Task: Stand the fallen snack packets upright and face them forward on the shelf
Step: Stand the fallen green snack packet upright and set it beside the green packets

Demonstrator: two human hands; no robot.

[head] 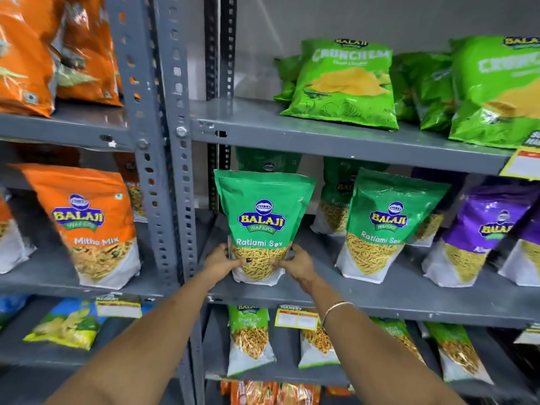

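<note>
I hold a glossy green sev packet (263, 226) upright on the grey metal shelf (380, 290), its label facing me and yellow strands showing through the clear lower window. My left hand (219, 261) and right hand (296, 266) are clamped on its bottom corners, fingers curled round the front. A matching green packet (385, 226) stands just beside it.

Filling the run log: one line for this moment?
left hand + right hand | grip green packet base | upright, facing forward | middle shelf
</note>
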